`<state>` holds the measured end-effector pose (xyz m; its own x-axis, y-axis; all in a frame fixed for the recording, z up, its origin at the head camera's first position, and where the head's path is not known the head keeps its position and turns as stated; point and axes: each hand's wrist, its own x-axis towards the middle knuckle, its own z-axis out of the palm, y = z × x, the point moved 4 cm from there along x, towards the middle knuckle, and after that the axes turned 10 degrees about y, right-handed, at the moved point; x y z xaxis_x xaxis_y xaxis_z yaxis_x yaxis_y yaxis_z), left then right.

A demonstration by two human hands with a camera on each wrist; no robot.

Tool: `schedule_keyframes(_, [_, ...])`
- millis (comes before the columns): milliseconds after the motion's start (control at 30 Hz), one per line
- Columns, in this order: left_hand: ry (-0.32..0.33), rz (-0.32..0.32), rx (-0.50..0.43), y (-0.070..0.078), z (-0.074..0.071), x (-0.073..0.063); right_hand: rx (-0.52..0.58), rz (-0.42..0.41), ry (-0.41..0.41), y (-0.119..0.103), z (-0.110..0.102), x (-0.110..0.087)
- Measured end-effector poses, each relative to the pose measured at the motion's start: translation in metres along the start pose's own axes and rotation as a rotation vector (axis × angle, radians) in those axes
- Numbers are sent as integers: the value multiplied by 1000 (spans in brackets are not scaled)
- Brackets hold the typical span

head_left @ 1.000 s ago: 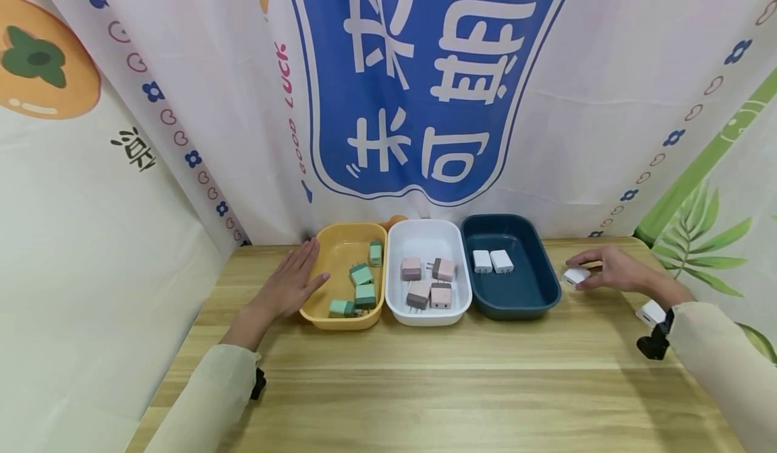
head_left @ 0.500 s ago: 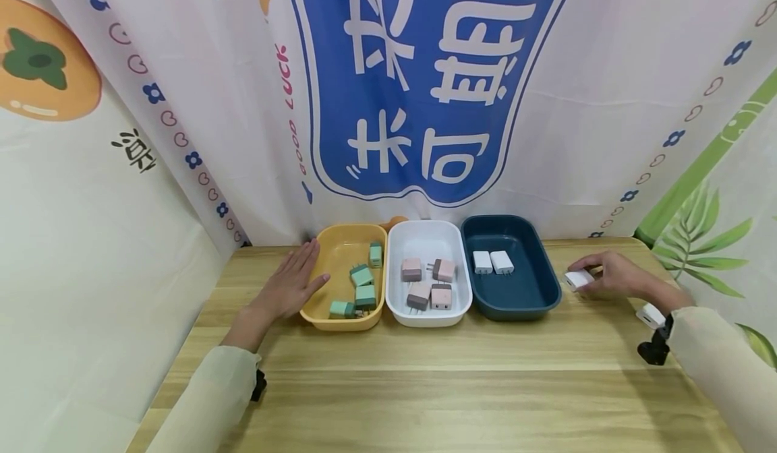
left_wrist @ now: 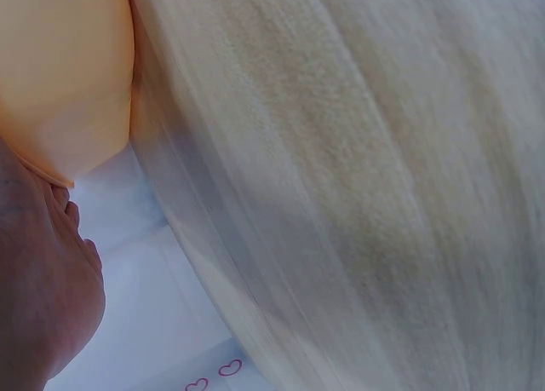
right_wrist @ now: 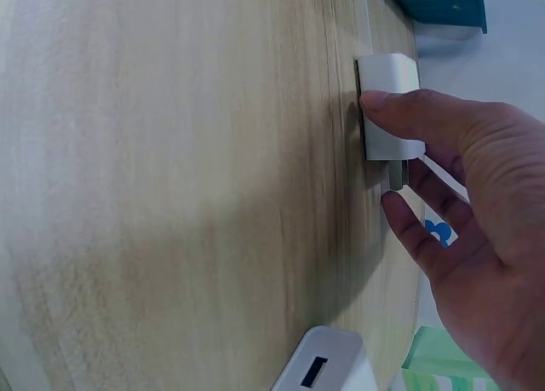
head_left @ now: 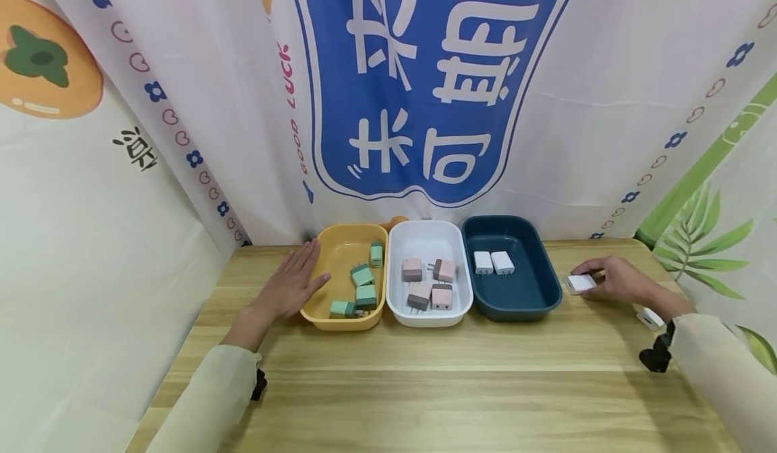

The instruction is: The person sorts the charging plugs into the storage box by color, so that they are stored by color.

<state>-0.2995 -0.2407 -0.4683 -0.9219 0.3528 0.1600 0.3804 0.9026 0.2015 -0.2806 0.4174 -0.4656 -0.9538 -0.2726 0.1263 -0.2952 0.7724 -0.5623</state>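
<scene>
My right hand (head_left: 622,281) pinches a white plug-in charger (head_left: 581,283) at the table's right, just beside the dark blue tray (head_left: 527,313). In the right wrist view the thumb lies across this charger (right_wrist: 390,135), and its metal prongs stick out toward the palm. Fingers extended, my left hand (head_left: 290,284) rests against the left rim of the yellow tray (head_left: 328,237). Behind my right wrist lies another white charger (head_left: 651,318), whose USB slot shows in the right wrist view. Two white chargers (head_left: 493,263) sit in the blue tray.
Between the yellow and blue trays stands a white tray (head_left: 425,229) with several pink-and-brown chargers (head_left: 419,296). Several green chargers (head_left: 362,275) lie in the yellow tray. A printed curtain (head_left: 255,156) hangs along the wooden table's (head_left: 425,399) back edge.
The white charger in my right hand has turned slightly and shifted a little to the right, showing more of its flat face. My left hand and the trays stay put.
</scene>
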Motion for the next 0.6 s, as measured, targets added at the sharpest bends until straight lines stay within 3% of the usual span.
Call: schedule_keyframes(600, [-6, 0, 13, -1, 0, 1, 21, -5, 72, -3, -8, -6])
